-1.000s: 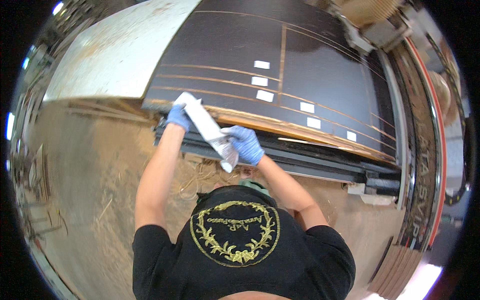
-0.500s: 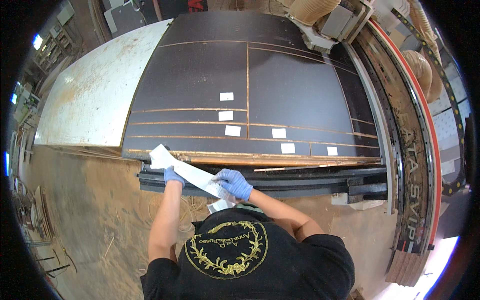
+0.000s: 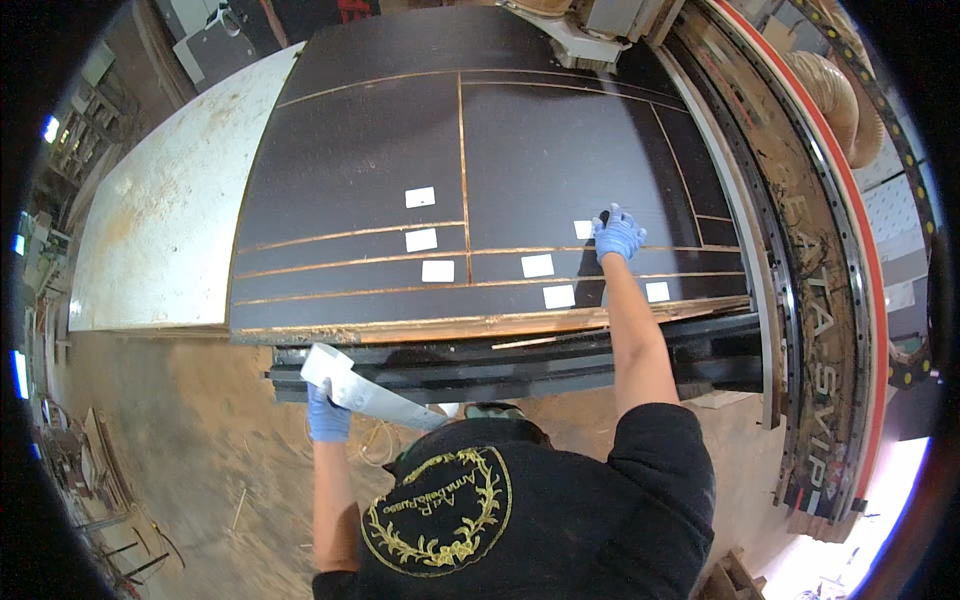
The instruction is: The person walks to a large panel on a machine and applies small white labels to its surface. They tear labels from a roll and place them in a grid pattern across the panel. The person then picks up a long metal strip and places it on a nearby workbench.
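The right hand (image 3: 618,236), in a blue glove, lies on the dark panel (image 3: 560,150) toward its right side, fingers spread and pressing flat beside a small white label (image 3: 583,229). More white labels (image 3: 421,240) dot the panel's near strips, which copper-coloured cut lines separate. The left hand (image 3: 327,415), also gloved, hangs below the panel's near edge, fingers closed round a long white strip of label backing (image 3: 362,391) that slants off to the right. A pale, dusty board (image 3: 160,240) lies left of the panel.
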`<state>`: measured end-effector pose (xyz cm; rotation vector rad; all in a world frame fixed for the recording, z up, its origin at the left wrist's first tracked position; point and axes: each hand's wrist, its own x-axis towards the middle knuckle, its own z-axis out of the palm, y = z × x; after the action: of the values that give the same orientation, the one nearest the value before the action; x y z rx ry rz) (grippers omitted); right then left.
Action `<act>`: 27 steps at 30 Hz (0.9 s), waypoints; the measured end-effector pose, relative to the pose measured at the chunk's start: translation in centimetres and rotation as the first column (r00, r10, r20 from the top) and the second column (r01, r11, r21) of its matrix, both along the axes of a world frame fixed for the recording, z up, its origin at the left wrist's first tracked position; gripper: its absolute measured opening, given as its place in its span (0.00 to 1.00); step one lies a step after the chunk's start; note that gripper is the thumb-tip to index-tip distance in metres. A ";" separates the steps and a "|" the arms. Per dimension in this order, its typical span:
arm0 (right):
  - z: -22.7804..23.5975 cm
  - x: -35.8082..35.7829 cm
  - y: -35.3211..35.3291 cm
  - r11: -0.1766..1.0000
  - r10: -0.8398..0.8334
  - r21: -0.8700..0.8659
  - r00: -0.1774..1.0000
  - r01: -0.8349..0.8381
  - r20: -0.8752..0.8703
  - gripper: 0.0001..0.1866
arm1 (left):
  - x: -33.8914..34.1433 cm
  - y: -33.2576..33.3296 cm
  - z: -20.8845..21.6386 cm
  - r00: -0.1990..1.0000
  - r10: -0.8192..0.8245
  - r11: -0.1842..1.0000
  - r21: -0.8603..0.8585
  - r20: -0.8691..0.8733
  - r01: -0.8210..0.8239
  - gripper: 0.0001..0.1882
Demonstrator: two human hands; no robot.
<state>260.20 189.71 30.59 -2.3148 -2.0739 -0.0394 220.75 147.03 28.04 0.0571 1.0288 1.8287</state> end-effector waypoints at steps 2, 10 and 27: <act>-1.5 0.7 0.6 0.988 0.038 0.149 0.998 -0.046 0.057 0.32 | 1.3 0.2 1.4 1.000 -0.011 1.000 0.011 -0.019 0.011 0.32; 0.3 -4.1 -6.5 0.920 0.346 -0.213 0.937 -0.329 0.046 0.42 | 5.9 -0.1 3.9 0.941 -0.183 0.983 -0.033 -0.283 0.182 0.34; 10.2 -3.4 -50.8 0.984 0.104 0.130 -0.206 -0.118 -0.973 0.41 | 17.2 -11.1 8.8 0.164 -0.733 0.346 -0.155 -0.661 0.925 0.36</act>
<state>256.83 138.90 40.83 -1.0059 -1.1327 1.3679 237.98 135.97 36.87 1.3140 0.8268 0.7823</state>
